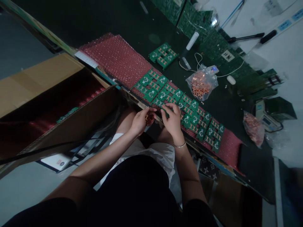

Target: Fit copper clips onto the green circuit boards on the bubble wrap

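Note:
My left hand point(140, 121), fingers curled, holds a small round dish point(150, 119) of copper-coloured pieces just off the table's front edge. Beside it my right hand point(172, 119), with a bracelet at the wrist, is over the near edge of the green circuit boards point(187, 108). Its thumb and index fingertips are close together in a pinch; whatever lies between them is too small to make out. The boards lie in a row on red bubble wrap point(118, 60), and many carry copper-coloured, bone-shaped pieces.
Another stack of green boards point(163, 55) sits farther back. Behind the row lies an open plastic bag of copper pieces point(200, 86); a second bag point(253, 127) rests by a scale point(268, 118). A large cardboard box point(71, 126) stands at the left, below the table edge.

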Demonstrator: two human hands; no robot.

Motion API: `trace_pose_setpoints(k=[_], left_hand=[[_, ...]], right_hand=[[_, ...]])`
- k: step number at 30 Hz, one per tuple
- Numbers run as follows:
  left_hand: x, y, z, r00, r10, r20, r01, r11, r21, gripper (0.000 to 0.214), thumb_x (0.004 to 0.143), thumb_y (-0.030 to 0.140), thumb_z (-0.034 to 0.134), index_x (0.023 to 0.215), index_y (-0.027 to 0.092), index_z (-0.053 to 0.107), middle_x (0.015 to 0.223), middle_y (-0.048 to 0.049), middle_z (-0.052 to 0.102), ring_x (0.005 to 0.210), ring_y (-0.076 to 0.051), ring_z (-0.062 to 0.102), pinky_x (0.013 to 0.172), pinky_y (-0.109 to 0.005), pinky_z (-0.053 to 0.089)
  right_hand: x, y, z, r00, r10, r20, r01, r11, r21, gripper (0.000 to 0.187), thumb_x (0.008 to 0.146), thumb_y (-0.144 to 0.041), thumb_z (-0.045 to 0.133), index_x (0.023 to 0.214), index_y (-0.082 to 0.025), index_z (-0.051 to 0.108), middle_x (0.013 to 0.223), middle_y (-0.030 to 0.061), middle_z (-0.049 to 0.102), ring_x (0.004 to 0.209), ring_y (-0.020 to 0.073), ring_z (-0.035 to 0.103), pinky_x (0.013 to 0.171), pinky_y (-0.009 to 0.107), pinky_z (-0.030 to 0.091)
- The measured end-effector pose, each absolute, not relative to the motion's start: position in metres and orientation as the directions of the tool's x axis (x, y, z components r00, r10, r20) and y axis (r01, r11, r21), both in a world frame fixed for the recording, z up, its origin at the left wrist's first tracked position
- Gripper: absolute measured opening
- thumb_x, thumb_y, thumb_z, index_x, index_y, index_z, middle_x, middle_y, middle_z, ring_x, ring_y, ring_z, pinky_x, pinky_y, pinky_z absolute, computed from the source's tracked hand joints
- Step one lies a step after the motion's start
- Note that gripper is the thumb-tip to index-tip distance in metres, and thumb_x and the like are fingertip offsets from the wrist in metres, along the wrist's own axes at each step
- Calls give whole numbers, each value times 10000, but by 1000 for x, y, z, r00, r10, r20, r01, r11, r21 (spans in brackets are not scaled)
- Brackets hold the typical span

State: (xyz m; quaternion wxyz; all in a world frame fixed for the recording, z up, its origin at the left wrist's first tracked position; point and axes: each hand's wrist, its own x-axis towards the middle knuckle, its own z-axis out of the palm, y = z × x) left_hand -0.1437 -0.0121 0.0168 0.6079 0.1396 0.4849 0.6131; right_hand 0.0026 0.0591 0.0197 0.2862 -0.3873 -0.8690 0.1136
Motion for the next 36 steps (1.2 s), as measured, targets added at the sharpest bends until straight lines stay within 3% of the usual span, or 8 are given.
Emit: trace_pose_setpoints(k=[3,7,10,15,18,26,33,36], left_hand=[[-144,-12,16,-250,873,-418,-593,204,779,308,856,432,548,862,169,708,678,-20,660,520,-121,526,486,-218,384],[-143,-13,12,-278,886,-370,-559,164,813,314,833,462,583,808,168,691,718,-28,672,618,-145,580,585,-235,457],[-143,-14,13,-232,892,-388,-598,183,780,304,806,457,619,743,164,668,636,-11,615,540,-122,523,514,-224,413],[-147,-16,19,0,927,-376,-663,281,694,304,726,402,736,660,121,639,599,-22,569,457,-80,433,402,-205,256],[-148,-16,16,20,946,-325,-665,255,702,314,704,394,779,664,117,636,605,-18,563,446,-61,412,404,-198,241],[-145,-14,5,-223,945,-238,-456,115,883,392,682,504,813,696,150,644,545,40,471,468,-58,357,436,-190,247],[-145,-14,2,-177,928,-329,-606,160,779,378,715,509,779,723,150,659,618,15,528,505,-69,429,463,-188,319],[-147,-13,-2,-170,936,-307,-578,157,800,331,705,449,809,760,149,678,627,23,537,495,-54,416,456,-175,303]], right_hand=[[0,48,28,-577,712,401,482,693,-536,193,955,-310,585,1090,-277,718,1057,60,621,1046,209,573,958,396,482],[-8,39,33,-615,686,390,446,710,-545,128,916,-301,650,999,-254,734,993,49,638,995,211,574,931,398,494],[-9,39,34,-604,696,387,413,689,-595,105,934,-284,626,931,-247,725,964,42,654,974,197,592,919,384,505],[-3,43,37,-581,716,386,295,628,-720,141,971,-257,564,961,-245,703,979,31,686,973,161,637,895,338,535],[0,43,37,-581,703,410,270,642,-718,147,967,-239,565,984,-242,711,996,38,692,971,156,644,891,332,544],[-2,33,32,-582,682,442,384,710,-591,128,940,-322,623,991,-260,723,999,42,718,969,188,652,931,392,551],[-7,38,29,-530,720,448,386,676,-628,113,936,-230,588,904,-236,696,942,39,721,920,166,655,904,359,548],[-9,40,30,-536,726,431,380,663,-645,107,928,-215,585,897,-232,687,955,39,718,930,162,651,896,348,548]])
